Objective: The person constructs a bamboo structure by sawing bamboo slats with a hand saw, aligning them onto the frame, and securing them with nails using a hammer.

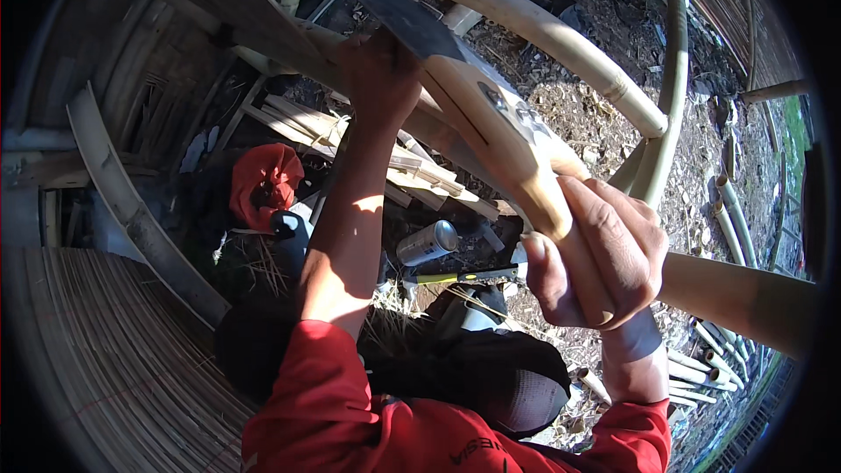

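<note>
My right hand [604,250] is wrapped around the pale wooden grip of a handsaw [504,144]. Its dark metal blade [372,0] slants away to the upper left, passing just above my left hand [383,74]. That hand is closed at the thick bamboo pole [736,293], which crosses beneath the saw from upper left to right. The left fingertips are partly hidden, and the saw's teeth cannot be made out. Both forearms come out of red sleeves.
Split bamboo strips [412,171], a red plastic bag [265,186], a metal can [427,243] and a yellow-and-black tool handle [460,276] lie below. A curved bamboo pole [543,31] spans the upper middle. Stacked thin slats [114,359] fill the lower left; cut bamboo pieces [705,372] lie right.
</note>
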`<state>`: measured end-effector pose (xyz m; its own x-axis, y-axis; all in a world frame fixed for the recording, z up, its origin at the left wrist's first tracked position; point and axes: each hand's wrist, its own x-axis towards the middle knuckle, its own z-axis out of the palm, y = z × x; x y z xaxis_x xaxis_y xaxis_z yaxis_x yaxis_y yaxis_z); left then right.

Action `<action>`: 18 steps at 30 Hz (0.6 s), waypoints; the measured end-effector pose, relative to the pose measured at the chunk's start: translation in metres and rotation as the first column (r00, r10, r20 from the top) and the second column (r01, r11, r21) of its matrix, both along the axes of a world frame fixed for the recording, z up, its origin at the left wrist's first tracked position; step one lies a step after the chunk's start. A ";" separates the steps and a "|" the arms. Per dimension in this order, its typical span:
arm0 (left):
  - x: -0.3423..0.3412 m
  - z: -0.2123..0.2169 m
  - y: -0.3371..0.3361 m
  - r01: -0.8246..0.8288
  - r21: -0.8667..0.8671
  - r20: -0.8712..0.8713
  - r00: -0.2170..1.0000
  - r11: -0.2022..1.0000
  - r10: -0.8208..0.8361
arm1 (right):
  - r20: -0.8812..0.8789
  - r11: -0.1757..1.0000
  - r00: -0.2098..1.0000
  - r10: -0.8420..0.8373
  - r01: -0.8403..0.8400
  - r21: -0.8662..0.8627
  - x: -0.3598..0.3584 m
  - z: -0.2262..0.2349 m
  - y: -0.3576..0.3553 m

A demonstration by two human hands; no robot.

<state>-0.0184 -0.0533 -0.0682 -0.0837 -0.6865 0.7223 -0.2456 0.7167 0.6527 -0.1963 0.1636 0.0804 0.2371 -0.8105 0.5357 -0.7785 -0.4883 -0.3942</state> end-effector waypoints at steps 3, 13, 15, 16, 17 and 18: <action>0.014 -0.015 -0.009 -0.242 -0.331 0.253 0.908 0.912 0.333 | -0.101 0.989 0.991 -0.090 0.101 0.109 -0.004 -0.003 0.026; 0.000 -0.013 -0.001 -0.205 -0.080 0.272 0.937 0.975 0.219 | -0.137 0.993 0.986 -0.095 0.085 -0.077 -0.011 -0.005 0.006; 0.001 -0.020 -0.006 -0.112 0.057 0.177 0.979 0.992 0.101 | -0.066 0.999 0.997 -0.044 0.045 0.015 -0.019 -0.002 0.006; 0.007 -0.013 -0.007 -0.120 0.058 0.190 0.976 0.991 0.107 | -0.060 0.997 0.997 -0.051 0.054 0.062 -0.019 -0.004 0.017; 0.012 -0.007 -0.010 -0.129 0.133 0.171 0.979 0.983 0.106 | -0.021 0.985 0.994 -0.106 0.108 0.136 -0.019 -0.006 0.038; 0.009 0.005 -0.010 -0.134 0.210 0.135 0.985 0.969 0.107 | -0.154 0.970 0.968 -0.198 0.216 0.112 -0.028 0.007 0.064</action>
<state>-0.0093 -0.0638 -0.0637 -0.0690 -0.8362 0.5441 -0.4085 0.5213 0.7492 -0.2241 0.2277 0.0872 0.1228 -0.9089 0.3985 -0.9093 -0.2639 -0.3218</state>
